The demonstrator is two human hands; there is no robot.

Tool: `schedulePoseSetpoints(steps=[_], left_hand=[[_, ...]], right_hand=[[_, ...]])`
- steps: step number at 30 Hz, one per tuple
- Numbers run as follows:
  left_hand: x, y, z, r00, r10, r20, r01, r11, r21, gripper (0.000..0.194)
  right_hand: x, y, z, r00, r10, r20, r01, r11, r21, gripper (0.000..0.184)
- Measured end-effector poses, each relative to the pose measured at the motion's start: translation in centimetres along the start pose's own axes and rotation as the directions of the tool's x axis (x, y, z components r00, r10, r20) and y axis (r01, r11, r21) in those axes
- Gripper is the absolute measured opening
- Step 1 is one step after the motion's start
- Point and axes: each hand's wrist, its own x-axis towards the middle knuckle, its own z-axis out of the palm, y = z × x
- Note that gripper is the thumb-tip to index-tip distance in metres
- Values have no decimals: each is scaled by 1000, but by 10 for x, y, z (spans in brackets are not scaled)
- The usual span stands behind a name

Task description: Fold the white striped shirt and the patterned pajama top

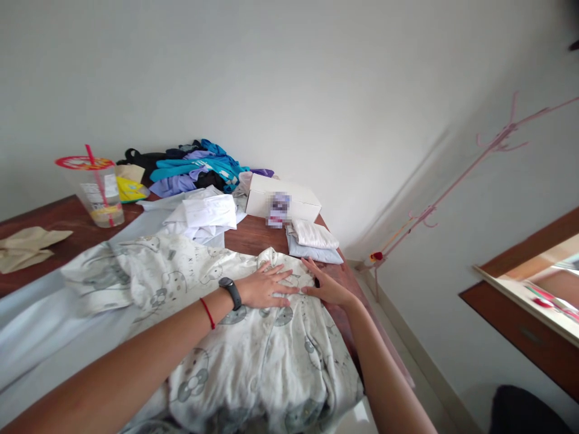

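Note:
A white garment with grey cartoon prints lies spread over the wooden table, its sleeve stretching to the left. My left hand, with a black band at the wrist and a red string further up the arm, rests flat on the upper part of the cloth, fingers spread. Close beside it, my right hand lies on the garment's right edge with its fingers apart. The fingertips of both hands nearly meet. Under the garment, a pale blue-white cloth covers part of the table.
Folded pale clothes lie by a white box at the back right. Behind are a folded white cloth and a heap of blue and dark clothes. A plastic cup with a straw stands left, near brown paper. A pink coat rack leans rightward.

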Motion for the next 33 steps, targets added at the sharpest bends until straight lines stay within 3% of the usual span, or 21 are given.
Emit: schedulePoseSetpoints(steps=[6,10,17,22,26,30,33], left_hand=[[-1,-1,1,1000,-1,-30,1,1000,-10,51],[-2,-1,2,1000,-11,4,11,999,35,55],[0,-8,9,998,6,-70,-7,1000,-11,52],[2,-13,12,999,11,-39,-11,1000,-5,55],[2,-12,10,1000,-1,2,1,1000,22,58],[1,-12,10,1000,-15,8,14,999,32,60],[2,-12,10,1000,-16,6,16,1000,26,58]], right_hand=[[-1,-10,1,998,30,-49,-29,1000,9,93],[-13,-17,11,984,83,-158,-94,994,-62,94],[-105,-29,58,920,128,-371,-256,912,-320,72],[-150,-48,76,885,216,-413,-394,821,-413,67],[-161,-60,84,839,220,-497,-443,806,-393,57],[-173,-59,89,788,226,-572,-451,845,-287,49],[-180,-54,89,787,242,-568,-407,895,-183,50]])
